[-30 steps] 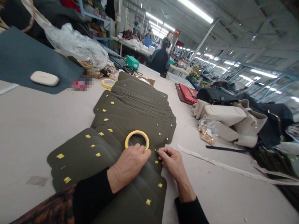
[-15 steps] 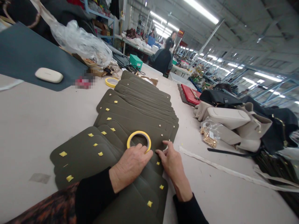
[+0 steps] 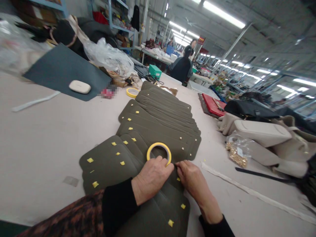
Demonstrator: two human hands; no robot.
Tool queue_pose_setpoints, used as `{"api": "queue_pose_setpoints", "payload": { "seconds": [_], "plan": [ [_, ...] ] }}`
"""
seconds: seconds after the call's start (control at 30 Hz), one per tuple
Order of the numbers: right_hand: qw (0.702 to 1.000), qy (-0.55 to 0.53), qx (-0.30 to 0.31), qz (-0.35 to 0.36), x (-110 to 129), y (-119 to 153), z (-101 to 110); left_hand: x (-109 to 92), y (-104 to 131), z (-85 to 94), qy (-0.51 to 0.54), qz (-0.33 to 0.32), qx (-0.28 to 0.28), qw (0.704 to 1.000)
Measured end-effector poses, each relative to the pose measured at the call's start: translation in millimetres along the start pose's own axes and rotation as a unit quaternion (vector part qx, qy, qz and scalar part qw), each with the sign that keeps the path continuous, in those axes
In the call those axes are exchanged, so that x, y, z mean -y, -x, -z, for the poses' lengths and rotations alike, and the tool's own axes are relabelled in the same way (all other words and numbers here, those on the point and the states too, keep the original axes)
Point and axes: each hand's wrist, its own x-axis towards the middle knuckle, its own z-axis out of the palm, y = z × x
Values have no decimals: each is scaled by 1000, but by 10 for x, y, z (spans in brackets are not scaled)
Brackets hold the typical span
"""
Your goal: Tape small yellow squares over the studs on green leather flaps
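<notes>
My left hand (image 3: 152, 179) is closed on the near edge of a yellow roll of tape (image 3: 149, 152), which is tilted above the olive-green panels (image 3: 158, 126). Just to its right, my right hand (image 3: 194, 179) has thumb and index finger pressed together at the panels' right side; anything between them is too small to make out. The panels overlap in a long fanned row. Small yellow tape pieces (image 3: 90, 160) stick to the nearer ones, and small metal studs (image 3: 180, 138) show on those farther back.
A second tape roll (image 3: 132, 92) lies behind the panels. On the left are a white case (image 3: 79, 87) on a dark sheet (image 3: 56, 70) and clear plastic (image 3: 108, 56). Beige bags (image 3: 261, 131), a bag of gold hardware (image 3: 237, 154) and a white strip (image 3: 242, 186) lie right. A person (image 3: 181, 67) sits beyond.
My right thumb and index finger, apart earlier, have come together beside the tape roll. My left hand keeps its hold on the roll. The whole view has shifted, moving things rightward in the picture.
</notes>
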Motion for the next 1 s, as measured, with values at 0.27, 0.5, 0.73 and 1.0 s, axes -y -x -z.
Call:
{"api": "queue_pose_setpoints", "payload": {
  "seconds": [0.27, 0.5, 0.73, 1.0],
  "plan": [
    [967, -98, 58, -229, 18, -253, 104, -57, 9, 77, 16, -14, -15, 1000],
    [964, -184, 52, -183, 140, -66, 131, 25, -7, 285, 77, -11, -113, 991],
    [880, -393, -121, -239, 148, 87, 221, 156, -13, 310, 130, -48, -173, 975],
    [931, -301, -206, -25, 383, 132, 377, 124, -39, 275, 138, -60, -124, 981]
  ]
}}
